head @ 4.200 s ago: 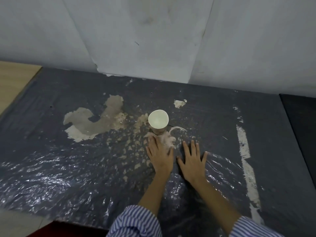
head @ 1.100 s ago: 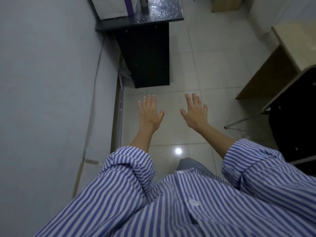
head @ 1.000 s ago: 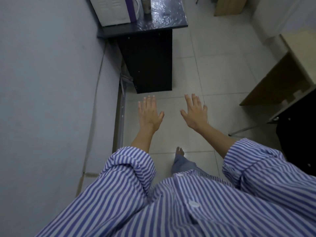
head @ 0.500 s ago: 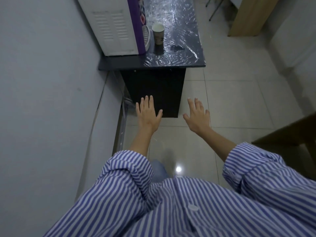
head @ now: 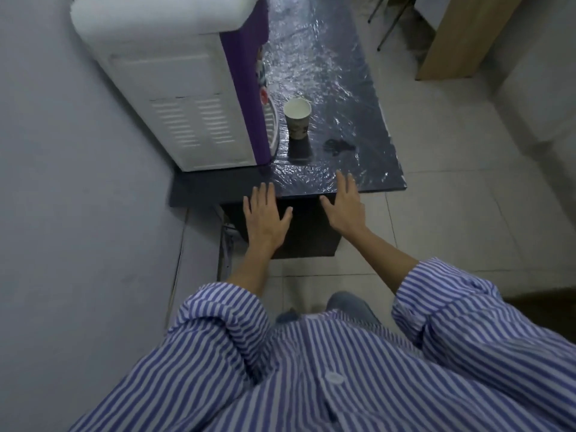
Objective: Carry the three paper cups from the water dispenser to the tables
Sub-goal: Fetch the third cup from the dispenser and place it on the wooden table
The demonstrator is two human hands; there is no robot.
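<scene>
A paper cup (head: 296, 117) stands upright on a dark table (head: 330, 82) covered in shiny plastic film, right beside the purple front of a white water dispenser (head: 184, 88). My left hand (head: 266, 218) and my right hand (head: 344, 207) are stretched forward, palms down, fingers spread, both empty. They hover at the table's near edge, short of the cup. Only this one cup is in view.
A grey wall (head: 78, 229) runs along the left. The floor is pale tile (head: 452, 232). A wooden panel (head: 461, 39) stands at the top right, thin metal chair legs (head: 386, 23) beside it. A dark smudge (head: 338, 146) lies on the film right of the cup.
The view has moved forward toward the dispenser table, so table, dispenser and cup are now larger and closer. Both hands stay spread and empty, now reaching the table's near edge.
</scene>
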